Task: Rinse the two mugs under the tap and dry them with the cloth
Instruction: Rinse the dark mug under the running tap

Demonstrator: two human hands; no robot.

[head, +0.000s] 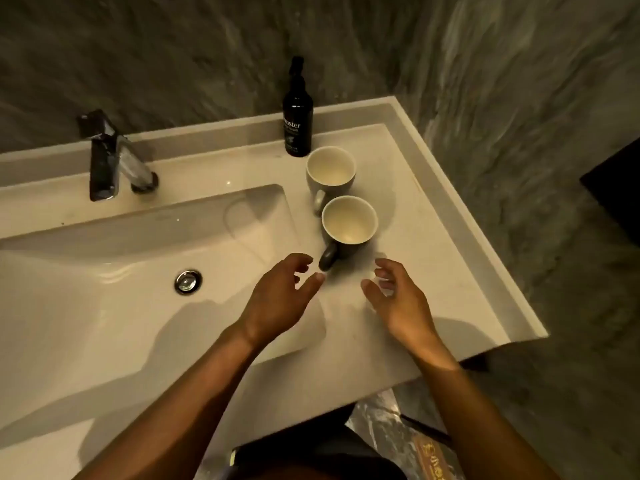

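Observation:
Two grey mugs with cream insides stand upright on the counter to the right of the basin. The near mug (349,223) has its handle pointing towards me; the far mug (330,171) stands just behind it. My left hand (280,299) hovers with fingers spread just left of the near mug's handle, not touching it. My right hand (394,299) is open on the other side, a little in front of the mug. Both hands are empty. The chrome tap (110,157) stands at the back left with no water running. No cloth is in view.
A dark pump bottle (298,116) stands behind the far mug against the wall. The white basin (104,306) with its chrome drain (188,281) fills the left. The counter's right edge (485,237) drops off to a stone floor.

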